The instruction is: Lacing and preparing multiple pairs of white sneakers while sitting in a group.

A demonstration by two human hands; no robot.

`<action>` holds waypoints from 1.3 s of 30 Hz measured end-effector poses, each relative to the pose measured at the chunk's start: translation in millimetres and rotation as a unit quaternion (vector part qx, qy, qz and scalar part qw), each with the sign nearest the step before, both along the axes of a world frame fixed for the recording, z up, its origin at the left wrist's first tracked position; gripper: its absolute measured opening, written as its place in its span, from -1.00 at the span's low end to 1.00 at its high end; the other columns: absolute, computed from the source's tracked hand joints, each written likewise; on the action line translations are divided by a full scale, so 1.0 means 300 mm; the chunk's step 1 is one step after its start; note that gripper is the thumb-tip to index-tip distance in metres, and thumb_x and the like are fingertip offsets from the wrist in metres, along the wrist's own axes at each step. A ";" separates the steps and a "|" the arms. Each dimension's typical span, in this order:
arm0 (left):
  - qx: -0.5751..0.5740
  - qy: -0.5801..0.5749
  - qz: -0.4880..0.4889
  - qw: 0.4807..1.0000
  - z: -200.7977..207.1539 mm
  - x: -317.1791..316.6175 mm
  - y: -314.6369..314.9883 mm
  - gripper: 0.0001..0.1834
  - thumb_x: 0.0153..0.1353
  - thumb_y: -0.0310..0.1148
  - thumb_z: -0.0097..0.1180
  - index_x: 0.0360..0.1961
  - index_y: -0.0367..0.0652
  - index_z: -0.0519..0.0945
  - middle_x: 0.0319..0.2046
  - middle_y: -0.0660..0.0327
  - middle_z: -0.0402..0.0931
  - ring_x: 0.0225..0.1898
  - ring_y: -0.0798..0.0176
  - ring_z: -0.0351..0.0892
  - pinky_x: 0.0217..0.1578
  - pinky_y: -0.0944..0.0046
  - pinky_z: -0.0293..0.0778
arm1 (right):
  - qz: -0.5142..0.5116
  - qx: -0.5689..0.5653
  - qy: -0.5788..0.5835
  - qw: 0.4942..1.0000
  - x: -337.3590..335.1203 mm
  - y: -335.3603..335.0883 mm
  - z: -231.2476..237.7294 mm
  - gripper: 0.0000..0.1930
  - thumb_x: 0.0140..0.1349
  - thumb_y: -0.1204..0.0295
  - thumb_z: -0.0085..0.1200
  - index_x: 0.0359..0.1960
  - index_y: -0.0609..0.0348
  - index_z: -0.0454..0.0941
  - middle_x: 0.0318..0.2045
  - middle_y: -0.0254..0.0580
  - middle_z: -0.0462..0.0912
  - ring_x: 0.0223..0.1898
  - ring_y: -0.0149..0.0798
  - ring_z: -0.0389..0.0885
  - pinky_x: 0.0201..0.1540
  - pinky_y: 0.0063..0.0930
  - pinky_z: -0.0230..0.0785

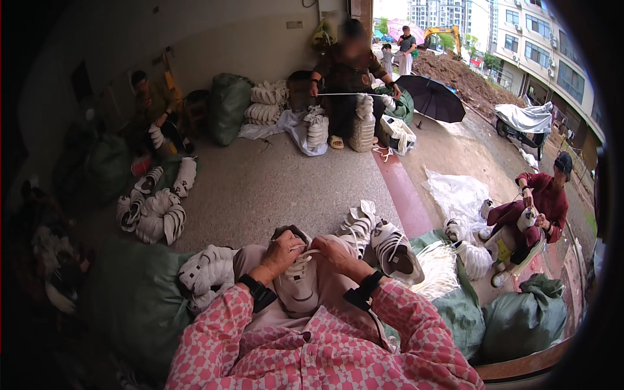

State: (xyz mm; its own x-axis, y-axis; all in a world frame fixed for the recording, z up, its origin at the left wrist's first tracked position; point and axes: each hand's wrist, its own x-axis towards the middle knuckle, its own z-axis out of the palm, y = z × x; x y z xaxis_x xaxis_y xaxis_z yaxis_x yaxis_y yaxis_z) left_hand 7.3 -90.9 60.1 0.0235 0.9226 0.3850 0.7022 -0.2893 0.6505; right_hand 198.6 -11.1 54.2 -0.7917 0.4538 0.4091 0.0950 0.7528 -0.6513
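Note:
A pale sneaker rests on my lap, its toe toward me. My left hand is at the shoe's collar with its fingers closed on a white shoelace. On the other side of the opening, my right hand pinches the lace too. The lace passes between both hands above the tongue, and my fingers hide part of the eyelets. Right of my knee lies another white sneaker with a dark opening. Beside it is a stack of white shoe uppers.
White laces lie on a green sack to my right. A stack of uppers and a large green sack sit at my left. Other people work with shoes ahead, at left and right. A black umbrella stands open by the doorway.

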 end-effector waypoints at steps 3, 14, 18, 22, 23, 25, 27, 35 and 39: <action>-0.035 0.036 0.014 0.999 0.029 0.019 0.020 -0.85 0.07 -0.45 0.13 -0.31 -0.21 0.60 -0.33 0.04 0.44 -0.26 -0.04 0.51 -0.23 0.14 0.43 | -0.002 -0.010 -0.016 1.000 -0.005 -0.022 0.053 -0.78 0.09 0.42 0.15 -0.32 0.29 0.42 -0.28 0.00 0.42 -0.29 0.07 0.46 -0.22 -0.22 0.31; -0.144 0.121 -0.010 0.982 0.016 -0.017 0.106 -0.68 0.11 -0.23 -0.08 -0.34 -0.27 0.56 -0.25 -0.10 0.51 -0.16 -0.14 0.49 -0.14 0.01 0.41 | 0.038 0.004 -0.004 0.999 -0.041 0.043 0.053 -0.73 -0.01 0.40 0.12 -0.29 0.32 0.53 -0.08 0.05 0.49 -0.15 0.06 0.54 -0.10 -0.25 0.39; -0.226 0.074 0.022 0.971 0.050 0.017 0.110 -0.64 0.08 -0.18 -0.06 -0.43 -0.29 0.58 -0.30 -0.12 0.54 -0.19 -0.11 0.50 -0.17 0.04 0.41 | 0.016 -0.051 -0.012 0.999 -0.020 0.032 0.013 -0.71 0.06 0.35 0.04 -0.24 0.29 0.58 -0.01 -0.02 0.49 -0.13 0.01 0.55 -0.04 -0.25 0.38; -0.195 0.137 -0.028 0.971 0.053 -0.013 0.106 -0.61 0.05 -0.13 -0.03 -0.36 -0.28 0.60 -0.31 -0.12 0.54 -0.19 -0.10 0.50 -0.16 0.08 0.42 | 0.018 -0.057 0.002 0.998 -0.019 0.009 -0.020 -0.69 0.18 0.31 -0.07 -0.18 0.29 0.56 0.04 -0.01 0.45 -0.13 0.02 0.55 -0.02 -0.22 0.35; -0.192 0.138 -0.031 0.971 0.058 -0.012 0.108 -0.61 0.05 -0.13 -0.03 -0.36 -0.28 0.60 -0.31 -0.12 0.54 -0.19 -0.10 0.50 -0.16 0.08 0.42 | 0.031 -0.044 0.002 0.999 -0.013 0.014 -0.022 -0.67 0.19 0.32 -0.08 -0.16 0.33 0.53 0.04 0.02 0.45 -0.14 0.05 0.54 -0.03 -0.19 0.34; -0.218 0.099 -0.049 0.970 0.075 -0.018 0.099 -0.62 0.03 -0.15 0.00 -0.31 -0.26 0.60 -0.29 -0.11 0.51 -0.20 -0.08 0.51 -0.17 0.12 0.42 | 0.033 -0.025 -0.017 0.999 0.000 0.017 -0.011 -0.67 0.19 0.32 -0.09 -0.17 0.34 0.52 0.03 0.03 0.45 -0.16 0.06 0.54 -0.05 -0.18 0.35; -0.241 0.073 -0.057 0.966 0.084 -0.030 0.096 -0.64 -0.01 -0.18 0.07 -0.30 -0.24 0.61 -0.25 -0.08 0.48 -0.22 -0.01 0.51 -0.18 0.17 0.41 | 0.041 -0.009 -0.059 0.997 0.003 0.011 0.018 -0.67 0.19 0.32 -0.08 -0.18 0.37 0.51 0.01 0.04 0.46 -0.22 0.09 0.55 -0.10 -0.14 0.35; -0.309 -0.029 -0.112 0.944 0.128 -0.038 0.093 -0.71 -0.10 -0.25 0.11 -0.51 -0.31 0.62 -0.67 0.13 0.51 -0.59 0.31 0.44 -0.47 0.25 0.39 | 0.011 0.009 -0.051 0.999 -0.005 0.008 0.008 -0.71 0.12 0.31 -0.02 -0.33 0.35 0.54 -0.01 0.02 0.51 -0.26 0.07 0.56 -0.16 -0.15 0.36; -0.292 0.005 -0.035 0.956 0.131 -0.014 0.103 -0.71 -0.09 -0.25 0.08 -0.51 -0.31 0.62 -0.61 0.10 0.56 -0.55 0.28 0.51 -0.44 0.24 0.42 | 0.010 0.001 -0.035 0.999 0.004 0.010 -0.004 -0.72 0.12 0.32 -0.05 -0.34 0.33 0.54 -0.01 0.01 0.50 -0.28 0.05 0.57 -0.16 -0.16 0.37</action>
